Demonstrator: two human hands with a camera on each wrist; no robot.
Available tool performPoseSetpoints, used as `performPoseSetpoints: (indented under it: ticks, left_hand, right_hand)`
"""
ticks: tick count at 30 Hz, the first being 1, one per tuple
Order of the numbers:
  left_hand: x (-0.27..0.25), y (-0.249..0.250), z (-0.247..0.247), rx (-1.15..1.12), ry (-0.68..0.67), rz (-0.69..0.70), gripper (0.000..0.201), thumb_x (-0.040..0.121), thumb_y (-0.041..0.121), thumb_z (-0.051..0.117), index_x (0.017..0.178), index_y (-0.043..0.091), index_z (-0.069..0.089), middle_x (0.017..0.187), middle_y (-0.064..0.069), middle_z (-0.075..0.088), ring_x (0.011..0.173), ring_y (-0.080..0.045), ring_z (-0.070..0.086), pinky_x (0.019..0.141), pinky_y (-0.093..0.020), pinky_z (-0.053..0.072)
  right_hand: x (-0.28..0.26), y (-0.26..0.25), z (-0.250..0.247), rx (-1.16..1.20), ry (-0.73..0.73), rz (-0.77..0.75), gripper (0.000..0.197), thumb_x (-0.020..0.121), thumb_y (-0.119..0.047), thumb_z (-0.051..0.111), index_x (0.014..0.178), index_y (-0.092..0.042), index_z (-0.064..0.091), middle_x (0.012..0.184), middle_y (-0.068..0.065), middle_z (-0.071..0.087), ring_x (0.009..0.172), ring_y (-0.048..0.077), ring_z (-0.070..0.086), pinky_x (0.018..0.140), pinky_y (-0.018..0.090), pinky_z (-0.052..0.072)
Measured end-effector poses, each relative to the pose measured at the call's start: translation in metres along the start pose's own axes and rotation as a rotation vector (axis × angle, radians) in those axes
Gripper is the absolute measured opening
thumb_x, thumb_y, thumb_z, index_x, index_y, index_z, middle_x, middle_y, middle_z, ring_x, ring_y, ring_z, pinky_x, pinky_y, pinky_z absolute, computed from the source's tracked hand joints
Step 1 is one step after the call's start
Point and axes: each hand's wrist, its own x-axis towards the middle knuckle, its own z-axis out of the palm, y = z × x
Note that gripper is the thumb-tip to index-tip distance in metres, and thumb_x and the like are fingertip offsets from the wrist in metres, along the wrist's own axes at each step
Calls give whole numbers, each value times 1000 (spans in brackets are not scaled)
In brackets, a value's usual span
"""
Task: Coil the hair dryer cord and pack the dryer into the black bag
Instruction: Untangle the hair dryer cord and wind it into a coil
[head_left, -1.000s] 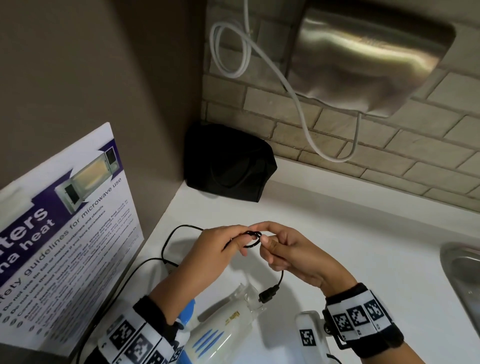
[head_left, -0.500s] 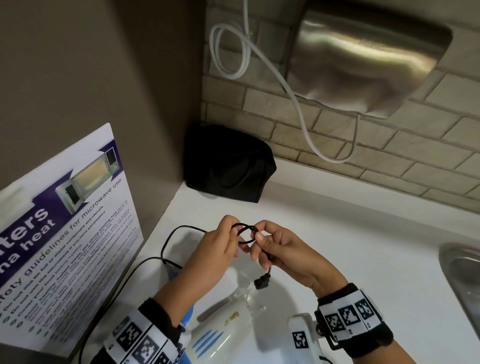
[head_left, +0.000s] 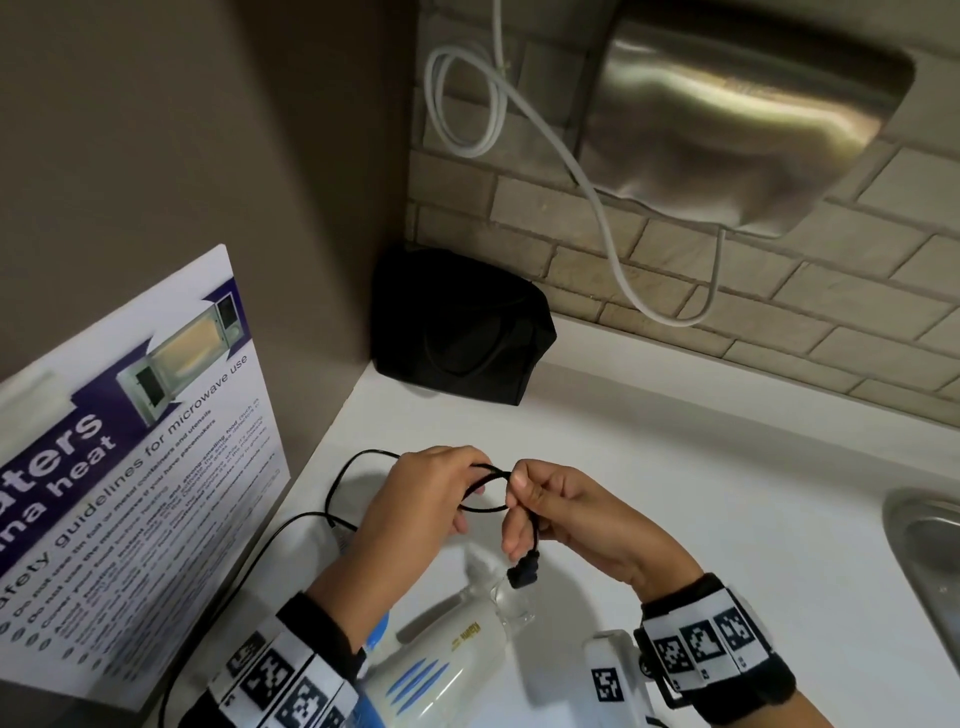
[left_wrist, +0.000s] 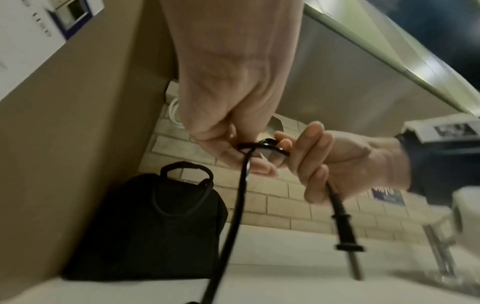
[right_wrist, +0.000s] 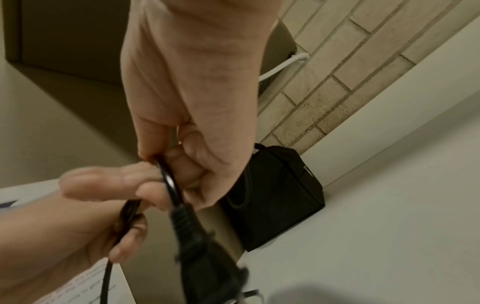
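Compared with a second ago, the small loop of black cord (head_left: 483, 491) held between the two hands has widened: it was a tight ring pinched at the fingertips, and it now spans the gap between them as an open oval. The left hand (head_left: 415, 512) pinches one side of that loop between thumb and fingers, its grip closed on the cord, while the right hand (head_left: 563, 519) curls round the other side, grasping the cord just above the plug (head_left: 523, 571), which hangs below the right hand's fingers and has swung only a little. The rest of the cord runs from the left hand in a slack arc over the white surface (head_left: 727, 493), on the side of the hands toward the microwave safety poster (head_left: 130, 467), and back to the white and blue hair dryer (head_left: 441, 670), which lies on the surface just beneath the hands and nearer the person. The black bag (head_left: 462, 327) stands well beyond the hands, in the corner against the brick wall, and its opening cannot be made out from here. The change suggests the coiling has only begun: one turn is formed at the plug end, most of the cord is loose, and packing has not started. More turns of this size would likely be laid onto the loop.
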Motion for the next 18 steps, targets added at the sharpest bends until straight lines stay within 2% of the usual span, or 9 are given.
performPoseSetpoints:
  ticks: [4,6,9,10,11,12,15,16,18]
  left_hand:
    - [2,-1,0,-282,148,-196,18,98,14,45,97,13,63,88,-1,70,49,-20,68,52,-26,58]
    - [2,-4,0,-291,116,-243,17,98,16,43,105,18,59,89,-2,69,51,-19,69,49,-20,55]
    - [-2,-4,3,-130,-20,-102,44,97,7,39,124,41,47,103,9,59,67,-5,66,55,-9,48]
    - [-4,-2,3,-62,-47,-37,48,96,3,40,125,40,48,106,13,55,73,2,62,59,-8,48]
    - [-5,-1,3,3,-50,0,45,93,1,42,122,35,52,106,13,54,74,6,59,61,-8,47]
    - [-5,-1,2,51,-40,10,39,91,2,45,118,28,56,104,10,57,72,3,59,59,-10,48]
    - [-1,-4,1,66,-20,-57,19,91,8,48,103,17,60,90,-2,66,64,-20,64,57,-31,57]
    - [0,-4,1,3,-17,-91,14,94,13,47,99,16,60,83,-5,66,58,-21,64,53,-33,57]
    - [0,-2,2,-153,-12,-164,18,98,24,44,91,19,60,74,-5,66,44,-16,60,43,-27,53]
  right_hand:
    - [-3,1,-2,20,0,-18,22,96,-29,45,84,-14,54,76,11,71,68,24,65,69,26,49]
    - [-3,3,-2,18,7,1,22,96,-29,45,84,-14,54,77,11,71,70,24,65,69,25,49]
    - [-2,4,1,44,12,18,22,97,-28,45,83,-15,55,76,11,72,69,23,65,67,25,50]
    - [-2,3,2,62,19,20,22,97,-27,45,83,-14,55,75,10,72,69,23,65,67,26,50]
    - [-2,3,2,77,31,24,22,96,-27,45,84,-13,56,74,10,71,68,23,65,67,27,50]
    - [-2,2,1,86,49,31,22,95,-28,46,86,-12,57,73,10,72,67,22,66,68,28,51]
    - [-2,3,1,103,91,55,23,95,-28,48,92,-7,56,75,11,72,69,23,68,71,30,52]
    - [-2,4,1,109,97,63,22,96,-27,48,93,-7,55,76,11,73,71,23,69,70,29,52]
    - [-2,4,3,135,110,70,19,97,-24,47,94,-7,54,80,11,74,73,22,70,67,26,53]
